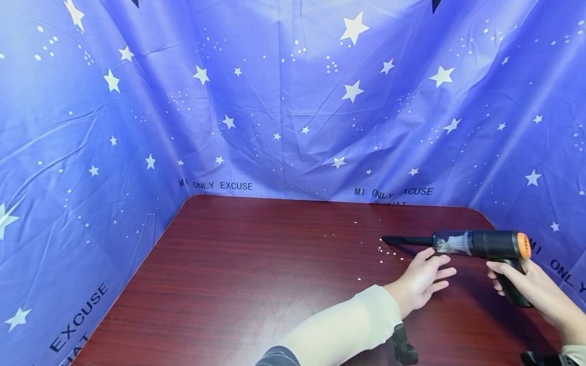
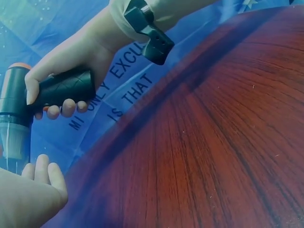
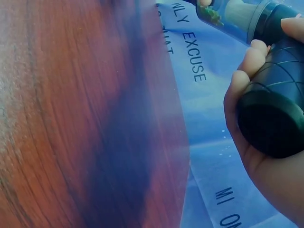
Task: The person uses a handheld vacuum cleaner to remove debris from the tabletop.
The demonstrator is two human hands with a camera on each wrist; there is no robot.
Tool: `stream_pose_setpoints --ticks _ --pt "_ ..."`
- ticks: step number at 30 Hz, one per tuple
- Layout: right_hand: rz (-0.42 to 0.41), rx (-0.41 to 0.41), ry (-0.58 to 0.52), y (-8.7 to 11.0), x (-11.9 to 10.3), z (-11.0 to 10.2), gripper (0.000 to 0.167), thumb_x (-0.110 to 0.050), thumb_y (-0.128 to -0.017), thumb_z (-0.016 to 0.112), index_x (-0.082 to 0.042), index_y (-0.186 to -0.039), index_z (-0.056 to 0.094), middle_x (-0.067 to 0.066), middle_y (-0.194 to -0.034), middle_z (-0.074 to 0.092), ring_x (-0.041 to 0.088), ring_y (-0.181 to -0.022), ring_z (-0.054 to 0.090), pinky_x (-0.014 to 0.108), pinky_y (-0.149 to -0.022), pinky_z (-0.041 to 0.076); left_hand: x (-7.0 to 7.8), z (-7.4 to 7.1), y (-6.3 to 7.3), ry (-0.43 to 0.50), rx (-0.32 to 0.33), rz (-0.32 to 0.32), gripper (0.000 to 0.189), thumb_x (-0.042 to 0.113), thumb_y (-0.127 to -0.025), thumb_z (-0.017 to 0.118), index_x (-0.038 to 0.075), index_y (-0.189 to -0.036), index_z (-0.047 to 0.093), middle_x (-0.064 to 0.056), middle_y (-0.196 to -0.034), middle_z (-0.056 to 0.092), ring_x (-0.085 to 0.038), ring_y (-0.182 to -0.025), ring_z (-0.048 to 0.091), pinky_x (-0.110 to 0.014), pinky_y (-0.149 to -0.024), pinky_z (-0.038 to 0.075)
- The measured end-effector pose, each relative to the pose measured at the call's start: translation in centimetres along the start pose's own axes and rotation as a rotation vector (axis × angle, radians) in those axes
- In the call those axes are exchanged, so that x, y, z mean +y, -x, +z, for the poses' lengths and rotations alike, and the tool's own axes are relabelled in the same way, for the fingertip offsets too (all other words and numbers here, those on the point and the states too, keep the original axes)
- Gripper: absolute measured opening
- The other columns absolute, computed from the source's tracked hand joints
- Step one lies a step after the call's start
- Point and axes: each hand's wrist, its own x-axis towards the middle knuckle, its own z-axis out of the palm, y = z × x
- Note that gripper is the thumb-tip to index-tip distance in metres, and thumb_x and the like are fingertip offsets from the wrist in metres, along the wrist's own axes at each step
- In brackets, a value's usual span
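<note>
A black handheld vacuum [image 1: 496, 244] with an orange rear cap, a see-through dust cup and a long narrow nozzle lies level over the right side of the table. My right hand [image 1: 537, 287] grips its handle, fingers wrapped round the textured grip in the right wrist view. Just under the dust cup is my left hand [image 1: 423, 279], its fingers spread and thumb side right at the cup's lower edge. The nozzle tip points left, close over small white scraps [image 1: 388, 253]. Some debris [image 3: 216, 19] shows inside the cup in the right wrist view.
The dark red wood-grain table [image 1: 206, 284] has rounded far corners. A blue star-printed cloth [image 1: 274, 101] hangs behind and along both sides. A few more white scraps lie scattered to the left of and behind the nozzle. Black mounts sit on both wrists.
</note>
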Motion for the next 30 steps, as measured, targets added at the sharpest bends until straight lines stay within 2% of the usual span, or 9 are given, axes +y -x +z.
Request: stream_pose_setpoints --ticks 4,8,12,16,20,23,26,30 --pt "0.006 -0.011 0.006 -0.1 -0.1 0.1 0.017 -0.016 -0.104 0.052 -0.030 -0.096 0.058 -0.004 -0.079 0.064 0.017 -0.065 0.064 0.034 -0.054 0.056 -0.2 -0.2 0.1 -0.001 0.016 0.009 0.043 0.002 -0.091 0.059 0.002 -0.132 0.046 -0.011 -0.108 0.071 -0.040 -0.103 0.069 -0.058 -0.095 0.050" --pt "0.003 -0.046 0.007 0.1 0.0 -0.5 0.018 -0.014 -0.105 0.051 -0.027 -0.096 0.059 -0.001 -0.077 0.063 0.018 -0.063 0.062 0.034 -0.053 0.054 -0.3 -0.5 0.5 -0.005 -0.012 0.000 0.041 0.001 -0.091 0.059 0.001 -0.129 0.045 -0.012 -0.110 0.070 -0.040 -0.105 0.068 -0.059 -0.096 0.049" --pt "-0.019 -0.092 0.026 0.5 0.2 -1.3 0.017 -0.011 -0.105 0.048 -0.017 -0.093 0.059 0.004 -0.075 0.061 0.021 -0.060 0.060 0.035 -0.052 0.053 -0.6 -0.5 1.3 -0.007 -0.024 -0.009 0.040 -0.001 -0.087 0.060 0.001 -0.124 0.045 -0.012 -0.108 0.070 -0.040 -0.105 0.068 -0.059 -0.096 0.049" --pt "-0.051 -0.151 0.024 0.8 0.6 -1.7 0.021 -0.009 -0.106 0.044 -0.008 -0.091 0.057 0.006 -0.073 0.059 0.021 -0.058 0.059 0.037 -0.052 0.052 -1.0 -0.3 2.0 -0.018 0.005 -0.009 0.037 -0.003 -0.084 0.060 0.003 -0.116 0.043 -0.011 -0.100 0.071 -0.039 -0.101 0.070 -0.057 -0.094 0.051" --pt "-0.064 -0.182 0.001 1.3 1.2 -1.8 0.021 -0.006 -0.105 0.041 -0.011 -0.093 0.056 0.004 -0.074 0.059 0.019 -0.058 0.059 0.037 -0.052 0.053 -1.1 -0.3 2.5 -0.040 0.013 -0.008 0.032 -0.003 -0.085 0.058 0.003 -0.113 0.043 -0.013 -0.098 0.072 -0.038 -0.099 0.071 -0.057 -0.093 0.051" --pt "-0.038 -0.148 0.001 1.6 1.6 -2.0 0.023 -0.006 -0.105 0.042 -0.017 -0.092 0.058 0.000 -0.075 0.060 0.016 -0.059 0.058 0.034 -0.051 0.053 -1.2 -0.3 2.6 -0.048 -0.026 -0.011 0.032 -0.002 -0.086 0.057 0.002 -0.115 0.043 -0.013 -0.102 0.072 -0.037 -0.101 0.070 -0.058 -0.094 0.050" --pt "-0.003 -0.065 -0.003 2.0 1.7 -2.2 0.030 -0.006 -0.104 0.045 -0.027 -0.089 0.061 -0.005 -0.075 0.062 0.013 -0.059 0.059 0.031 -0.051 0.053 -1.2 -0.2 2.6 -0.035 -0.085 -0.021 0.034 0.000 -0.089 0.057 0.002 -0.121 0.045 -0.011 -0.106 0.072 -0.039 -0.106 0.068 -0.059 -0.096 0.049" --pt "-0.009 0.039 -0.021 2.4 2.2 -2.4 0.035 -0.004 -0.102 0.046 -0.031 -0.087 0.062 -0.009 -0.073 0.062 0.012 -0.057 0.059 0.029 -0.049 0.052 -1.0 0.2 2.4 -0.026 -0.176 -0.059 0.042 0.001 -0.092 0.054 0.003 -0.134 0.046 -0.010 -0.115 0.069 -0.041 -0.113 0.064 -0.060 -0.100 0.046"
